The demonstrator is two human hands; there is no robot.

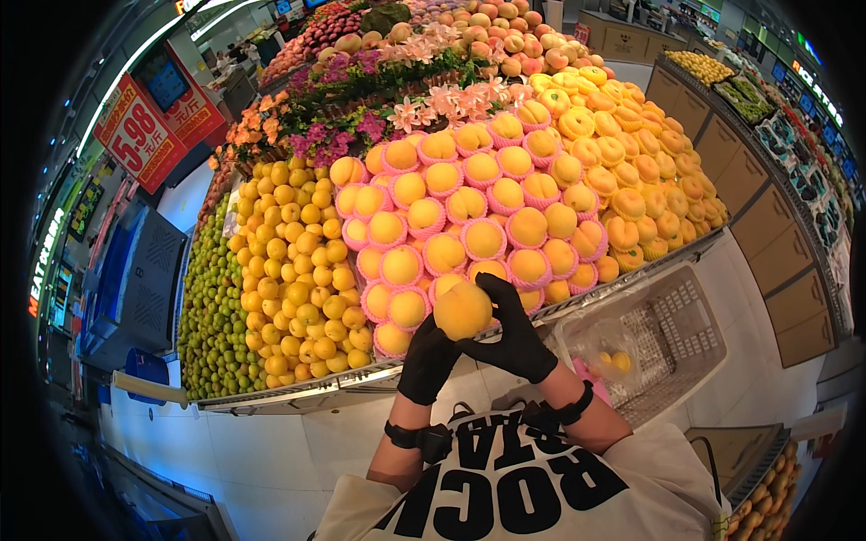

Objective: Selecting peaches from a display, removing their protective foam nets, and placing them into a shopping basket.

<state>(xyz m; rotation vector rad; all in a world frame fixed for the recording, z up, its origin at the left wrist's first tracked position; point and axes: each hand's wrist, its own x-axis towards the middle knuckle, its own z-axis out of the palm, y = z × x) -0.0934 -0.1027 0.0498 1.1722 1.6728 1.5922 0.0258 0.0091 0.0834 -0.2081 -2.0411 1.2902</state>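
Note:
A large yellow peach (463,310) without a foam net is held between my two black-gloved hands, just above the front of the fruit display. My left hand (429,358) supports it from the lower left. At its right side is my right hand (511,331), thumb below and fingers curved around the top. Behind it rise rows of yellow peaches in pink foam nets (444,252). Yellow plums (298,293) lie to the left, with small green fruit (220,324) beyond them. Flat yellow peaches in yellow nets (629,203) fill the right side.
A grey plastic crate (703,338) stands below the display at the right, holding a clear bag with yellow fruit (620,361) and pink foam. The display's metal front edge (325,390) runs before me. Artificial flowers (433,105) stand behind the peaches. Wooden cabinets (764,230) line the right.

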